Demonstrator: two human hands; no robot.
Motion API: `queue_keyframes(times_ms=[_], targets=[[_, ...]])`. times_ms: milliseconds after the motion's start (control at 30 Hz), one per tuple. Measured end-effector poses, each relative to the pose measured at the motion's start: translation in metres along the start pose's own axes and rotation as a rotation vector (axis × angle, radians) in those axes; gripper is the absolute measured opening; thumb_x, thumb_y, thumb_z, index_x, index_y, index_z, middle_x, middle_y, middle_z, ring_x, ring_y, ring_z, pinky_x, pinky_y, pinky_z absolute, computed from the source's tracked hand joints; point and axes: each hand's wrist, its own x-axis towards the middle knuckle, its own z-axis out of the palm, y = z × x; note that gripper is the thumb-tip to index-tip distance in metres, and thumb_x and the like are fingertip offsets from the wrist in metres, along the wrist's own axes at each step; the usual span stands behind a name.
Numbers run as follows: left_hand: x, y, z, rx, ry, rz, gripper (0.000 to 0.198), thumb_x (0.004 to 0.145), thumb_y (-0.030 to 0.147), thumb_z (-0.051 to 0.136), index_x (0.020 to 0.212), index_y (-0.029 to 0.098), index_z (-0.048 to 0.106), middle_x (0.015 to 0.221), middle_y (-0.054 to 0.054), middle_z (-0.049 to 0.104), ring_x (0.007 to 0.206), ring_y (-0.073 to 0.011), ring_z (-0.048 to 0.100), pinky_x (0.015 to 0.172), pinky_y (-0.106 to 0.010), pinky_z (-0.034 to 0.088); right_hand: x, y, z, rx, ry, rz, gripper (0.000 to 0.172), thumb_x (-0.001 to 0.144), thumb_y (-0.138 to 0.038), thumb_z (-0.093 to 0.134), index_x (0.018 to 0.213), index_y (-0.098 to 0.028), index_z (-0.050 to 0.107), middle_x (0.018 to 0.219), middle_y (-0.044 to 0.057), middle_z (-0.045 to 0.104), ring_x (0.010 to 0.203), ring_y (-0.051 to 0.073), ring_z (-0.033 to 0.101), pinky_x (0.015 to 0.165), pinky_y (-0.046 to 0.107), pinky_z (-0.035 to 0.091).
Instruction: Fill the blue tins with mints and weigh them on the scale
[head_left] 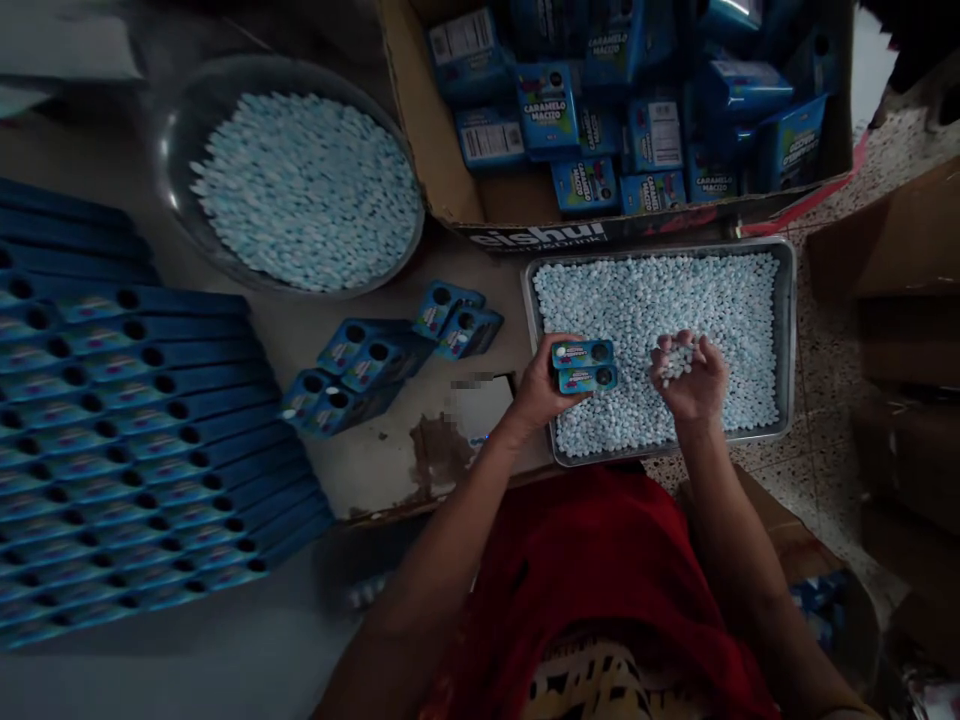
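My left hand (537, 388) grips two small blue candy boxes (583, 380) side by side, their ends with dark round holes facing up. Both are over the left part of a metal tray (787, 340) full of small white and pale blue candies (727, 290). Above the tray's middle, my right hand (694, 385) is turned palm up, fingers curled around a handful of candies (677, 362). To the left, several more blue candy boxes (367, 355) with round holes stand in a loose cluster on the table.
A large metal bowl (176, 160) heaped with candies stands at the back left. Behind the tray, a cardboard carton (431, 150) holds many blue boxes. Stacked rows of blue boxes (150, 440) fill the left side. Brown cartons (892, 240) stand at right on the speckled floor.
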Motion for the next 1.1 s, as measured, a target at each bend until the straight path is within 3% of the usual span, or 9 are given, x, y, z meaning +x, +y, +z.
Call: queue_keyframes(times_ms=[133,267,433,533,633,733,867,1000,1100], targets=[[0.007,0.004,0.023,0.153,0.106,-0.086,0.079,0.062,0.021,0.093,0.131,0.027,0.054,0.122,-0.003,0.072,0.108,-0.0247,0.074,0.095,-0.036,0.061,-0.005,0.019,0.05,-0.059,-0.009,-0.302,0.045,0.099,-0.065,0.065,0.076,-0.027,0.058,0.08,0.002,0.058,0.08,0.019,0.061,0.085,0.039,0.057],[0.005,0.015,0.029,0.268,0.08,-0.081,0.08,0.06,0.013,0.09,0.131,0.026,0.056,0.123,-0.004,0.071,0.111,-0.0268,0.072,0.097,-0.037,0.059,0.009,0.037,0.071,-0.289,0.14,-0.572,0.052,0.105,-0.065,0.053,0.07,-0.027,0.051,0.074,0.001,0.047,0.076,0.019,0.054,0.083,0.037,0.051],[0.0,0.019,0.018,0.332,-0.048,-0.009,0.078,0.059,0.012,0.088,0.13,0.027,0.061,0.125,-0.004,0.071,0.115,-0.03,0.071,0.101,-0.044,0.059,0.019,0.035,0.072,-0.324,0.108,-0.444,0.057,0.1,-0.07,0.06,0.065,-0.027,0.051,0.069,0.0,0.047,0.069,0.018,0.049,0.073,0.035,0.049],[0.003,0.009,0.017,0.227,-0.053,0.038,0.07,0.068,0.013,0.085,0.131,0.029,0.06,0.126,-0.005,0.071,0.115,-0.0282,0.072,0.101,-0.046,0.061,0.017,0.024,0.048,-0.191,0.121,-0.315,0.059,0.101,-0.07,0.058,0.063,-0.027,0.047,0.064,-0.002,0.043,0.061,0.016,0.045,0.066,0.034,0.048],[0.009,0.0,0.02,0.127,-0.022,0.128,0.065,0.075,0.021,0.088,0.133,0.029,0.059,0.136,-0.009,0.07,0.132,-0.0309,0.069,0.114,-0.053,0.056,0.013,0.011,0.004,-0.155,0.275,-0.275,0.055,0.099,-0.068,0.059,0.064,-0.027,0.047,0.06,-0.004,0.042,0.056,0.015,0.043,0.061,0.032,0.047],[0.019,-0.003,0.022,0.014,-0.011,0.206,0.066,0.076,0.034,0.095,0.132,0.029,0.06,0.142,-0.012,0.069,0.15,-0.0352,0.059,0.127,-0.061,0.046,0.005,0.005,-0.035,-0.507,0.43,-0.344,0.047,0.098,-0.065,0.063,0.073,-0.026,0.065,0.074,0.001,0.065,0.077,0.018,0.064,0.082,0.035,0.056],[0.036,-0.003,0.035,-0.181,-0.029,0.115,0.079,0.067,0.048,0.101,0.129,0.029,0.057,0.141,-0.013,0.07,0.15,-0.0361,0.06,0.124,-0.058,0.051,-0.006,0.009,-0.061,-1.253,0.309,-0.426,0.045,0.102,-0.063,0.061,0.092,-0.024,0.082,0.131,0.013,0.077,0.131,0.03,0.066,0.121,0.053,0.044],[0.03,0.003,0.04,-0.244,0.032,0.048,0.084,0.063,0.045,0.102,0.13,0.03,0.055,0.138,-0.011,0.072,0.129,-0.0324,0.074,0.107,-0.051,0.063,-0.008,0.007,-0.086,-1.616,0.272,-0.543,0.045,0.104,-0.063,0.058,0.107,-0.025,0.083,0.14,0.017,0.07,0.139,0.034,0.06,0.122,0.058,0.043],[-0.017,0.008,0.013,-0.184,0.207,-0.008,0.082,0.066,0.042,0.1,0.133,0.031,0.055,0.139,-0.01,0.071,0.122,-0.0299,0.076,0.103,-0.049,0.065,-0.007,-0.001,-0.115,-1.655,0.326,-0.582,0.047,0.102,-0.063,0.057,0.116,-0.023,0.078,0.136,0.02,0.068,0.136,0.036,0.06,0.118,0.06,0.047]])
